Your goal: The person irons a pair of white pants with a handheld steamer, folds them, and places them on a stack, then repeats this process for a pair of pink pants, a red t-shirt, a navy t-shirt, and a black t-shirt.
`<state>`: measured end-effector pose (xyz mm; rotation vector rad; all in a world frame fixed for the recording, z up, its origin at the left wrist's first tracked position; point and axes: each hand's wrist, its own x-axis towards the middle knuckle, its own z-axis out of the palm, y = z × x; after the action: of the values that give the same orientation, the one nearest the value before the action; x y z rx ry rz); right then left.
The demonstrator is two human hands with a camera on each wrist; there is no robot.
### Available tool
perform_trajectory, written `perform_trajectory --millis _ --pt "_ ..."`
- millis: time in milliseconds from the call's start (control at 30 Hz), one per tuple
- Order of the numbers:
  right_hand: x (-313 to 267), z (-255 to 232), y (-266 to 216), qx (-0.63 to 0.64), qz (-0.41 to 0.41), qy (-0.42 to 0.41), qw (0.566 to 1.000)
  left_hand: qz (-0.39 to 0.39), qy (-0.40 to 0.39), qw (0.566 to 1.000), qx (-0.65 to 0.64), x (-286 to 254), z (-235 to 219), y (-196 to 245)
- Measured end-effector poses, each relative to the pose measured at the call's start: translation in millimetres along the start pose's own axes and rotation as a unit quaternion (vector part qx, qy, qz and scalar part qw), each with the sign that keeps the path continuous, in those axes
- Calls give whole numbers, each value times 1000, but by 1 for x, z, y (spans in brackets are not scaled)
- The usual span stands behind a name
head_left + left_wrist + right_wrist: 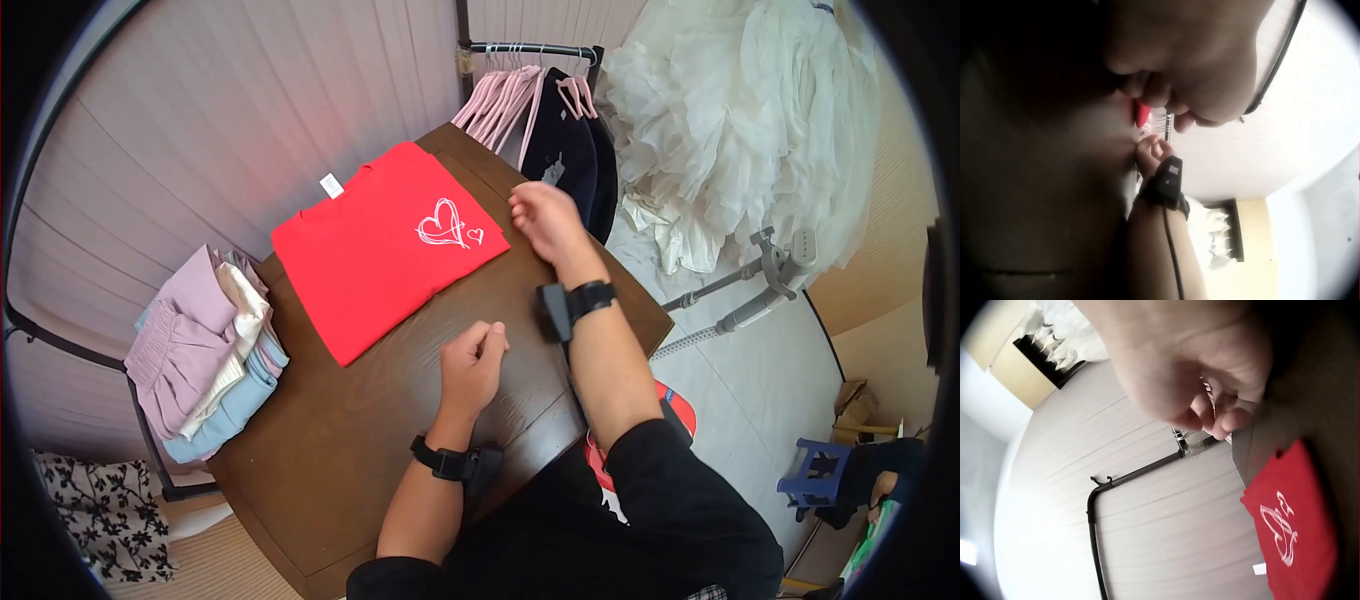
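Note:
A red T-shirt (375, 255), folded into a flat rectangle, lies on the dark wooden table (400, 400). White outlined hearts and a white neck label show on it. My right hand (548, 222) is just off the shirt's right corner, over the table's far right edge, its fingers loosely bent. In the right wrist view nothing is seen in that hand, and the shirt (1294, 537) lies beside it. My left hand (473, 368) is low over the table in front of the shirt, fingers loosely curled and holding nothing.
A stack of folded clothes (205, 350) in lilac, cream and light blue sits at the table's left edge. Beyond the table stands a rack with pink hangers (500, 100) and dark garments. A white tulle dress (740, 110) and a grey steamer-like stand (770, 275) are at the right.

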<state>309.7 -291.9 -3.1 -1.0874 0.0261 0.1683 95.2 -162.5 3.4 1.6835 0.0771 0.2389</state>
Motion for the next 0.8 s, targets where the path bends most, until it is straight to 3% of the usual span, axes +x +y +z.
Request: perform_trajectory --millis 100,233,300,500,567,600,633,700,733,800 --pt "51 -31 -14 0 -92 114 989 -19 -1 1000 18 2 0 2" --pt "103 -72 -44 13 -55 205 977 -21 -3 999 26 4 0 7" --pt "115 -77 -54 52 -25 263 963 18 22 1000 4 5 4 3" --pt "150 -111 -40 -10 -20 288 957 28 4 999 -16 6 0 6" --pt "149 -114 -45 -98 -78 428 895 14 -4 1000 -16 5 -2 9" --pt "149 -114 -45 -70 -79 451 886 5 -12 1000 -14 5 -3 11" --pt "147 -112 -46 -73 -77 450 886 2 -11 1000 -15 6 -3 13" --pt "140 -109 -44 -23 29 296 955 1 -14 1000 -17 6 -2 14" --pt "143 -113 -39 -5 51 259 965 -1 -14 1000 -16 6 -2 13" --pt "149 -120 -30 -31 42 230 972 3 -17 1000 -1 5 0 12"
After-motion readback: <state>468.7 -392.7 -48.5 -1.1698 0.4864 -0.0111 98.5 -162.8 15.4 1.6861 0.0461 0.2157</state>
